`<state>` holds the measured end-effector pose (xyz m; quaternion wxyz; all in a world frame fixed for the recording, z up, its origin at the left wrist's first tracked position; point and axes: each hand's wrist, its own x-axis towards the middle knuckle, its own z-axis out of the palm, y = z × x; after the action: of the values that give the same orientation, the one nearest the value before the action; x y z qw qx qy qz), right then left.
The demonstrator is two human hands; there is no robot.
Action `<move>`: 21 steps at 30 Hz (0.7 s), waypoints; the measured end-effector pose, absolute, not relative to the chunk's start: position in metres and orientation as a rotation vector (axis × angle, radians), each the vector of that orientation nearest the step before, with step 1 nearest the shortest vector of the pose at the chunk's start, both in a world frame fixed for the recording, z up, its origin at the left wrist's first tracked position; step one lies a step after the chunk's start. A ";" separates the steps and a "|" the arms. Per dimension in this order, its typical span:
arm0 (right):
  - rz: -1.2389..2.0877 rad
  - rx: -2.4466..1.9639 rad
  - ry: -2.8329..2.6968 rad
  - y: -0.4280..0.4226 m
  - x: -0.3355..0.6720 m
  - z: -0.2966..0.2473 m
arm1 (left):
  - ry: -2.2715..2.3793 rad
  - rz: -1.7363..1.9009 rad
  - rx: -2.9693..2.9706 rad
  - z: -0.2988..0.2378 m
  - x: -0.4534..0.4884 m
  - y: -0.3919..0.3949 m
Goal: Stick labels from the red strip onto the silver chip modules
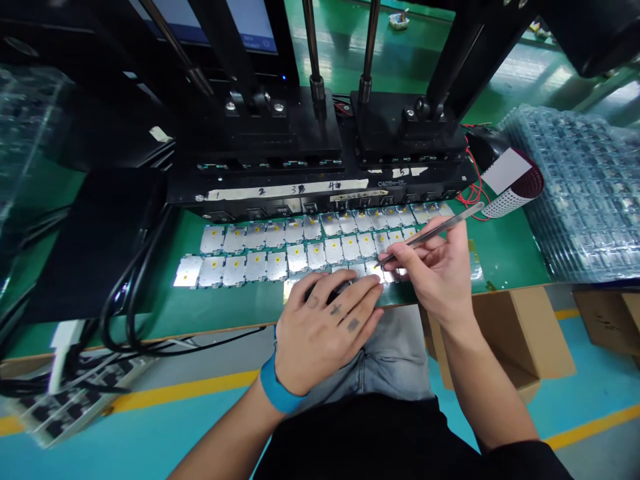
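Observation:
Rows of small silver metal plates point(260, 250), several with a yellow dot, lie on the green bench mat point(225, 303). My left hand point(327, 327) lies palm down with its fingers flat on the near row of plates at the bench edge; it wears a blue wristband. My right hand point(435, 267) pinches long metal tweezers point(433, 230), their tip touching a plate just beyond my left fingertips.
A black test fixture point(320, 157) with numbered tape strips and upright posts stands behind the plates. Stacked clear blister trays point(580, 187) sit at the right, beside a roll of label tape point(515, 183). Black cables point(125, 293) hang at left. Cardboard boxes point(530, 333) stand below the bench.

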<state>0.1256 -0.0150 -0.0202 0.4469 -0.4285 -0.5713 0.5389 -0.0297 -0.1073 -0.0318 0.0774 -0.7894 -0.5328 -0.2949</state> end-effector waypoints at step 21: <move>1.114 -0.692 -1.364 -0.009 0.176 -0.021 | -1.549 -0.798 -2.501 -0.023 -0.041 -0.115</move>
<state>0.1760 -0.0089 -0.0210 0.5847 -0.2968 -0.5848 0.4775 -0.0409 -0.1148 -0.0234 0.0466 -0.8196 -0.5077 -0.2614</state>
